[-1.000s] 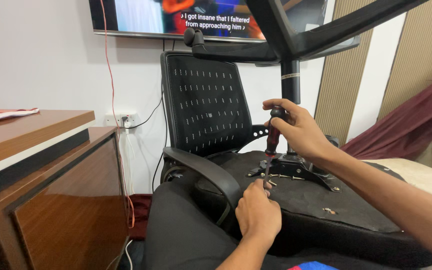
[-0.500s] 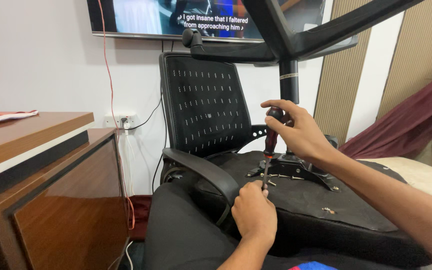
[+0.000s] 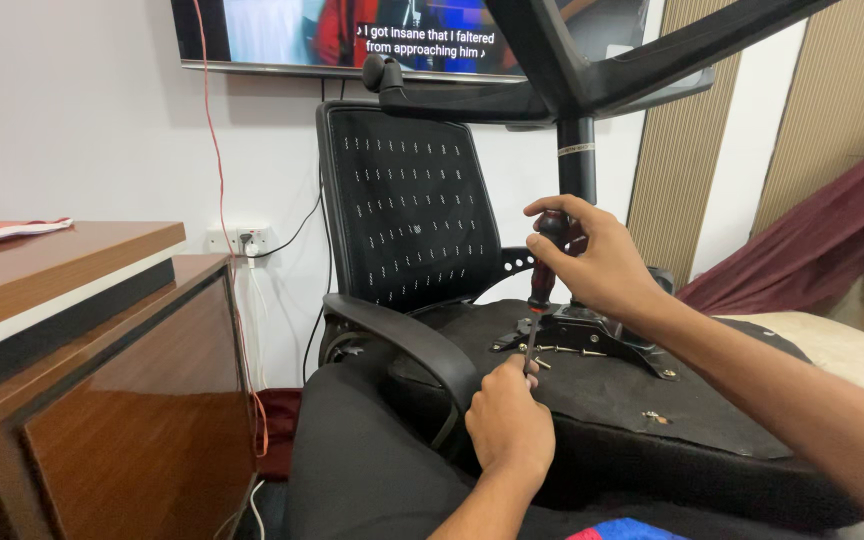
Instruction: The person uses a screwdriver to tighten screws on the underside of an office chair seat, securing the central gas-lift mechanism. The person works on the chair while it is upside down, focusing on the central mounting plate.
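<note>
Right hand: the right hand (image 3: 592, 262) is wrapped around the dark red handle of a screwdriver (image 3: 542, 290). It holds the tool almost straight up.

Left hand: the left hand (image 3: 508, 420) is curled in a loose fist by the tip of the screwdriver. It seems to pinch something small there, but the thing is too tiny to tell.

What changed: a second ago the left hand lay lower and nearer the front edge of the seat. Now it has come up to the tip of the tool. The right hand has hardly moved.

What that means: I think the tip is being lined up on a screw, with the left hand keeping it steady.

Where the work is: an upside-down chair seat (image 3: 652, 440) lies across the arms of another black chair (image 3: 412, 220). A metal plate (image 3: 592, 335) sits near the middle of the seat, with loose screws (image 3: 567, 349) beside it.

Around: a brown wooden desk (image 3: 62, 300) stands at the left.
</note>
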